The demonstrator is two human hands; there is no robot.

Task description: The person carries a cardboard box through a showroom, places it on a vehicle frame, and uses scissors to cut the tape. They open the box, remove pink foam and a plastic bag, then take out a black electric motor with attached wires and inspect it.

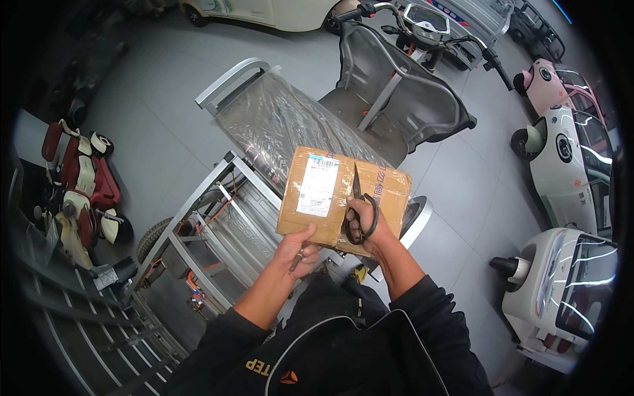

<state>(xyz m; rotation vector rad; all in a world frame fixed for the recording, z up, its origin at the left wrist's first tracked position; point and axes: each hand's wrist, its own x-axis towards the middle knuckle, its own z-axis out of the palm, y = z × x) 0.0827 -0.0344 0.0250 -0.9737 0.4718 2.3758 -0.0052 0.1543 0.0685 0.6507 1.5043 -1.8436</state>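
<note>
A brown cardboard box [396, 191] is in front of me, with a white label [318, 186] on its upper face and clear tape along its edges. My left hand [299, 253] grips its near left edge, thumb on top and fingers curled below. A small metallic thing shows at those fingers; I cannot make out what it is. My right hand [362, 223] is closed round the black handles of a pair of scissors [356, 179]. The blades lie over the box's upper face, pointing away from me, and look closed.
Behind the box is a plastic-wrapped seat [277, 112] on a metal-framed three-wheeler [228, 228]. Beyond it are a grey seat shell [406, 92] and handlebars [429, 33]. A red-and-cream scooter [82, 178] stands left. White and pink small vehicles [568, 145] line the right.
</note>
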